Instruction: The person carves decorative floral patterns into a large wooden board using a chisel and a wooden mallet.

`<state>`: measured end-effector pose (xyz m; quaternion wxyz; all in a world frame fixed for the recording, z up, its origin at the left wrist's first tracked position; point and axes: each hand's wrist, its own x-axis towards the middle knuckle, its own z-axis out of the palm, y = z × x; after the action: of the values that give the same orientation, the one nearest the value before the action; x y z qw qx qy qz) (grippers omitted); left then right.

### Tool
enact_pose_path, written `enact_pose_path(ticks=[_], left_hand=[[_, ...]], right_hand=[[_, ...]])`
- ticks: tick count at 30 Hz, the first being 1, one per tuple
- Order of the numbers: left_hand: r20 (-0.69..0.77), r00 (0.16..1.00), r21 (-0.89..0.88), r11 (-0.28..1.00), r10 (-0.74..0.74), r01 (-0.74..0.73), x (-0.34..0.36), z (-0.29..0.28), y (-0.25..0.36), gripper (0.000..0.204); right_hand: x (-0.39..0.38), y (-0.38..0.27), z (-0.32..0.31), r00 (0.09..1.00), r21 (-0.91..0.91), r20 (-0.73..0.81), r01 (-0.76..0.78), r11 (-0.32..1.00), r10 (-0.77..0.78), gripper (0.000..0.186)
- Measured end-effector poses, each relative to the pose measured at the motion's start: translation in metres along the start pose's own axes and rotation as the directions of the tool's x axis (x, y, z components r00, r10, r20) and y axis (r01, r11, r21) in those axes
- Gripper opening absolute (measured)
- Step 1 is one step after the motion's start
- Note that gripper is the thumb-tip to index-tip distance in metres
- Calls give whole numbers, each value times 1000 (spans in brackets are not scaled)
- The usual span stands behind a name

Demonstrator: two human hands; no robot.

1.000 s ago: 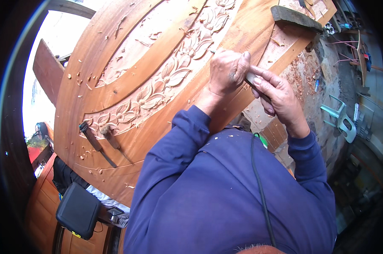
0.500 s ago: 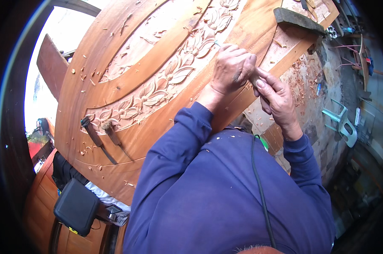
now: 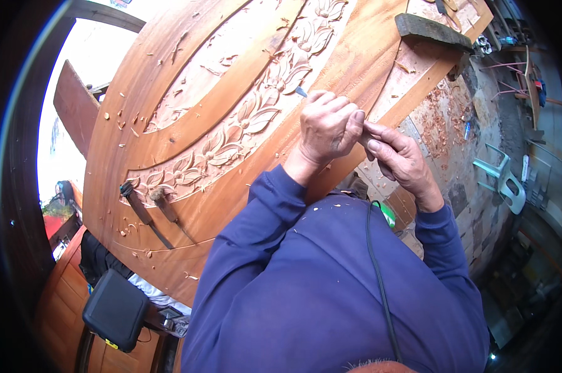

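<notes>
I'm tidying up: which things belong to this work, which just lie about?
In the work:
chisel in left hand and right hand
carved panel
two tools on it, probably

Lying about, seemingly:
black case
pale green stool

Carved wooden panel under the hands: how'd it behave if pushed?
Probably heavy: the carved wooden panel is a broad expanse of wood. Likely stiff, since it looks like solid timber with relief cut into its face. The raised petals may chip if knocked, given their thin edges.
</notes>
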<state>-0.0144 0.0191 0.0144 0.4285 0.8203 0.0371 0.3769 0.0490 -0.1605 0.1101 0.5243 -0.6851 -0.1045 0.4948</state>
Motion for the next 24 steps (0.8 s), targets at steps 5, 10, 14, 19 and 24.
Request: enact_pose_path(ticks=[5, 10, 14, 19, 24], left_hand=[[177, 977, -120, 982, -120, 143, -1, 2, -1, 39], [125, 968, -202, 950, -217, 239, -5, 1, -11, 47], [132, 967, -207, 948, -218, 242, -3, 2, -14, 48], [107, 969, -235, 941, -223, 243, 0, 3, -13, 46], [96, 972, -228, 946, -213, 229, -4, 4, -17, 45]], right_hand=[[-4, 8, 5, 992, 172, -53, -103, 980, 113, 44], [-3, 3, 41, 988, 177, -135, -45, 983, 69, 44], [-4, -2, 45, 985, 236, -141, -62, 970, 98, 44], [-3, -8, 45, 986, 209, -136, -66, 976, 96, 43], [-3, -11, 52, 976, 173, -196, -64, 983, 98, 43]])
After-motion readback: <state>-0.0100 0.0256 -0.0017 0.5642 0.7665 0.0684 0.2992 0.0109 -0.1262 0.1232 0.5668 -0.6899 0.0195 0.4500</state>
